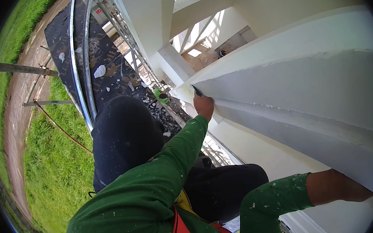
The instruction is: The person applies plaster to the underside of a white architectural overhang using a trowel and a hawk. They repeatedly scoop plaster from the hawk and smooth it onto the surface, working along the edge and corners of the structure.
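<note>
My left hand (204, 106) reaches forward and is closed around a small dark flat-bladed tool, which looks like a putty knife (196, 90). Its blade is against the near corner of a long pale ledge (273, 91), where grey coating meets a white edge. Most of the handle is hidden in my fist. My right forearm (339, 186) stretches out to the right, under the ledge's lower side. The right hand itself is hidden there. Both green sleeves (156, 172) are spotted with white.
A dark scaffold board (95, 58) strewn with white chips lies left. Two metal rails (81, 59) run along it. A small green container (161, 95) stands beyond my knees. Grass (55, 141) and a dirt track show far below. Pale beams rise at the upper right.
</note>
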